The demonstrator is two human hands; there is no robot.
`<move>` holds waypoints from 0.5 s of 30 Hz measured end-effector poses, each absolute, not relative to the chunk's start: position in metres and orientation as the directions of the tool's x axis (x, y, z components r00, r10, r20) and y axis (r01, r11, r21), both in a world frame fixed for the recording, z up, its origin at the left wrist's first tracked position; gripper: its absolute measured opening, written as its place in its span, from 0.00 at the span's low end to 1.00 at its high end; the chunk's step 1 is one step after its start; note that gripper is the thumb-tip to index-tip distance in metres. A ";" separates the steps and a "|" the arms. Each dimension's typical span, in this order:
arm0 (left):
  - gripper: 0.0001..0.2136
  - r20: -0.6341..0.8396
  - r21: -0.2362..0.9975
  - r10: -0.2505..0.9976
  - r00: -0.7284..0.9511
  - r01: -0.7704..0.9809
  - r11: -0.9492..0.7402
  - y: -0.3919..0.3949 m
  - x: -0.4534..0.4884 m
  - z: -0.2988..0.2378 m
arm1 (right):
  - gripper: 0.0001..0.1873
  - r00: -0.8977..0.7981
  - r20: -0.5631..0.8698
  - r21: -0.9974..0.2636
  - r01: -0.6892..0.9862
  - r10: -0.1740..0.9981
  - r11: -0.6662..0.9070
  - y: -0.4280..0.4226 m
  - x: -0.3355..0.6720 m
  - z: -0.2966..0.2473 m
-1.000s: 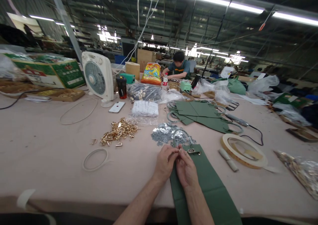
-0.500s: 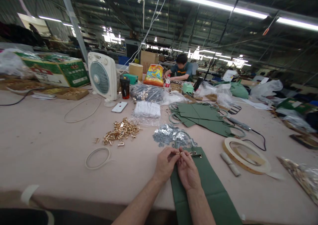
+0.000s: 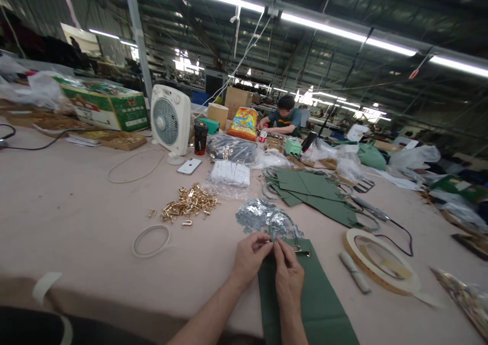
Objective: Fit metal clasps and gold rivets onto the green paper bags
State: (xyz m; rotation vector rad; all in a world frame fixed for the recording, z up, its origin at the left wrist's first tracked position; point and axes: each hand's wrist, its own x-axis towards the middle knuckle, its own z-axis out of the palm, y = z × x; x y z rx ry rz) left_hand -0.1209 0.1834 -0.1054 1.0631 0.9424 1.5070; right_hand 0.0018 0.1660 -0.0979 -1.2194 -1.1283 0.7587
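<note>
A dark green bag panel lies on the table under my hands, its looped handle at the far end. My left hand pinches at the panel's top left corner, thumb and forefinger together. Close beside it, my right hand pinches at the same spot. Something tiny and metallic shows between the fingertips, too small and covered to name. Right of the fingers, a metal clasp fitting sits at the panel's top edge. Flat silver metal plates are heaped just beyond the hands.
Gold metal fittings form a pile at left, near a thin tape ring. Stacked green panels and a soldering-iron-like tool lie at right, behind a tape roll. A fan stands back left; a person sits opposite.
The camera view has shifted, so the table's contents appear slightly lower. My right hand has turned, showing more of its back and curled fingers. Both hands stay at the panel's top edge.
</note>
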 end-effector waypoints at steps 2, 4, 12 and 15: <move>0.13 0.130 0.937 0.989 -0.076 -0.317 -0.147 0.184 -0.123 -0.106 | 0.22 0.312 0.239 -0.970 0.120 0.919 0.211 0.167 0.002 -0.101; 0.13 0.113 0.933 0.992 -0.060 -0.337 -0.127 0.184 -0.124 -0.106 | 0.22 0.291 0.230 -0.971 0.128 0.929 0.200 0.169 0.004 -0.104; 0.08 0.207 0.951 0.969 -0.132 -0.206 -0.231 0.181 -0.122 -0.099 | 0.30 0.245 0.043 -0.991 -0.115 0.969 0.073 0.172 0.010 -0.108; 0.05 0.293 0.947 0.944 -0.151 -0.086 -0.308 0.176 -0.122 -0.094 | 0.29 0.236 0.013 -0.973 -0.221 0.972 0.067 0.172 0.009 -0.108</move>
